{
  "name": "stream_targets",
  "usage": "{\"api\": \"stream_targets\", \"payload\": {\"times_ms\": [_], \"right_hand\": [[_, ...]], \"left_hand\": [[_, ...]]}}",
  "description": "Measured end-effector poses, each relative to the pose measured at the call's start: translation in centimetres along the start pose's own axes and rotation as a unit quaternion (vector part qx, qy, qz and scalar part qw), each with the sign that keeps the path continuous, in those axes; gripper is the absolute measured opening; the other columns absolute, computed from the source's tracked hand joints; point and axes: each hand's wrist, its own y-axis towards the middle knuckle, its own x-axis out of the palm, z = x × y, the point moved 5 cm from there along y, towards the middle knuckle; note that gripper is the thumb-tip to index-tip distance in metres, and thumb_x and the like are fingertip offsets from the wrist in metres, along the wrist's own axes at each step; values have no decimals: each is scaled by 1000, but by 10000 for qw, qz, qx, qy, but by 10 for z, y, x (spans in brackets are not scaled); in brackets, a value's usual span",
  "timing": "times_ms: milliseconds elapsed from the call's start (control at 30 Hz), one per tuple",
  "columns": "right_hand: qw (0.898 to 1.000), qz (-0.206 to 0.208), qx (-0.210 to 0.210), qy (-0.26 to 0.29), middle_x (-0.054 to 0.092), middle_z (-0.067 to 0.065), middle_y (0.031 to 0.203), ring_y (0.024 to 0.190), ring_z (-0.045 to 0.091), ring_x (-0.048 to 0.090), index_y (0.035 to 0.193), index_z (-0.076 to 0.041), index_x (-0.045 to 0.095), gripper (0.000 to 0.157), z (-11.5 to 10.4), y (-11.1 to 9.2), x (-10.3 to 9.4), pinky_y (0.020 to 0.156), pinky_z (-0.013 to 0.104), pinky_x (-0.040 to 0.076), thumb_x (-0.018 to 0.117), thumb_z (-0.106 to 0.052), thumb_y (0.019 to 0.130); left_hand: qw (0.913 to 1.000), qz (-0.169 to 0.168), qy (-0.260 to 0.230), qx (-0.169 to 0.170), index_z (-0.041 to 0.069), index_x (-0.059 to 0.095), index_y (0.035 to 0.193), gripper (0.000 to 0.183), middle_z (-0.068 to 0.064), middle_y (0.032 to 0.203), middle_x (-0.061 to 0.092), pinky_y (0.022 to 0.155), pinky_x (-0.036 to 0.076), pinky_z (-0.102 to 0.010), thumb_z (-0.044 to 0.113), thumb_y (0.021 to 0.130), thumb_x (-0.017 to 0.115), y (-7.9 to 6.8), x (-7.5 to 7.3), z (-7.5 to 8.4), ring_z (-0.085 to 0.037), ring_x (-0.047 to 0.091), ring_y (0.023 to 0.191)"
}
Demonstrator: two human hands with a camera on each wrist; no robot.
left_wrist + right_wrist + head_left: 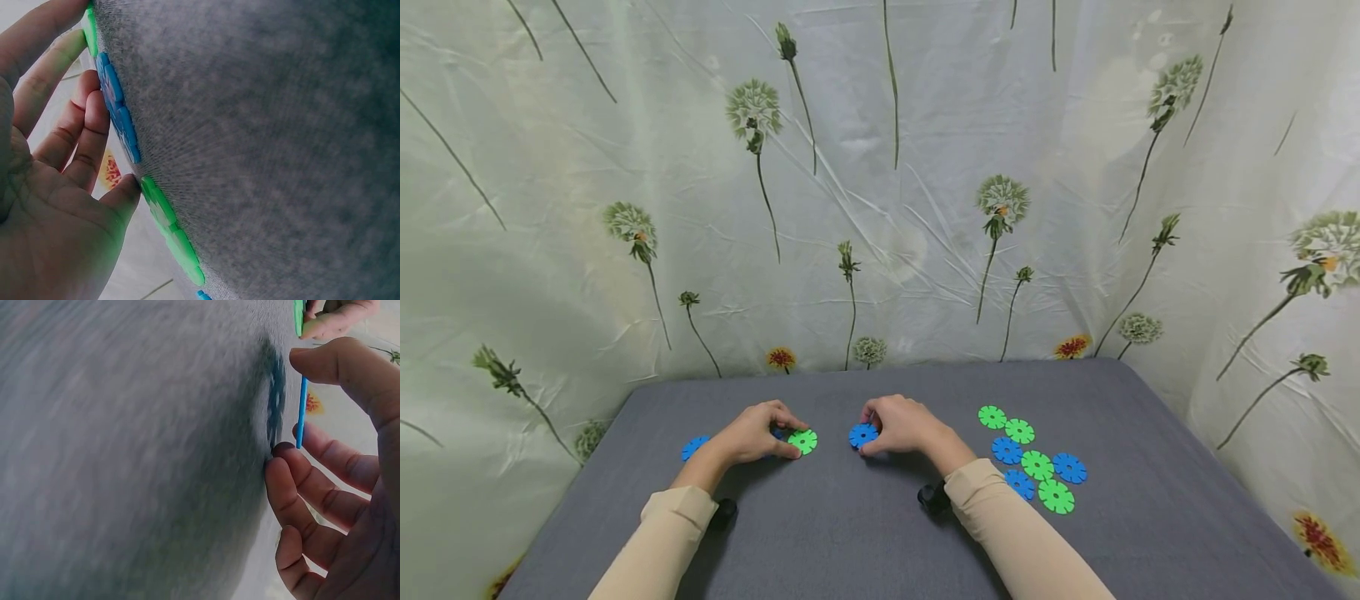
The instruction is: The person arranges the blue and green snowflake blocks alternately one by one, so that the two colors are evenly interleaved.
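My left hand [752, 433] pinches a green notched disc [802, 442] between thumb and index finger, at the table surface. Beside its other fingers lies a blue disc [119, 106], mostly hidden in the head view. A further green disc [174, 231] lies past the little finger, and another blue disc [695, 447] shows left of the wrist. To the right, my right hand [906, 427] holds a blue notched disc [862, 435] by its edge between thumb and fingers. In the right wrist view this disc [301, 412] stands slightly off the cloth, above its shadow.
Several loose discs lie on the right of the grey table [865, 533], among them a green disc [1056, 497] and a blue disc [1069, 468]. A flower-printed curtain [895, 208] hangs behind the table and along its sides.
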Motion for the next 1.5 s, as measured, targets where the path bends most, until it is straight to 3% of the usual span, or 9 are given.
{"api": "stream_targets", "payload": {"times_ms": [867,1267,1500], "right_hand": [[9946,41,209,-1016,72,-4,104,86,11,63,115,-20,77,40,-34,26,18,77,32,55,87,-47,87],[9932,162,371,-1094,74,-4,105,94,15,69,112,-21,78,41,-37,28,19,85,35,58,88,-52,86],[9926,197,456,-1109,73,-4,103,93,16,69,109,-21,77,40,-40,27,19,83,36,59,88,-52,85]], "left_hand": [[10000,58,36,-49,18,85,116,37,1,109,68,94,55,-47,22,81,96,0,-1,2,-16,63,102],[9999,67,50,-65,18,86,115,36,1,109,68,94,55,-46,24,81,96,-1,-1,3,-16,63,102],[9999,81,15,-91,19,86,115,36,1,109,68,95,56,-47,24,81,96,0,1,0,-17,64,103]]}}
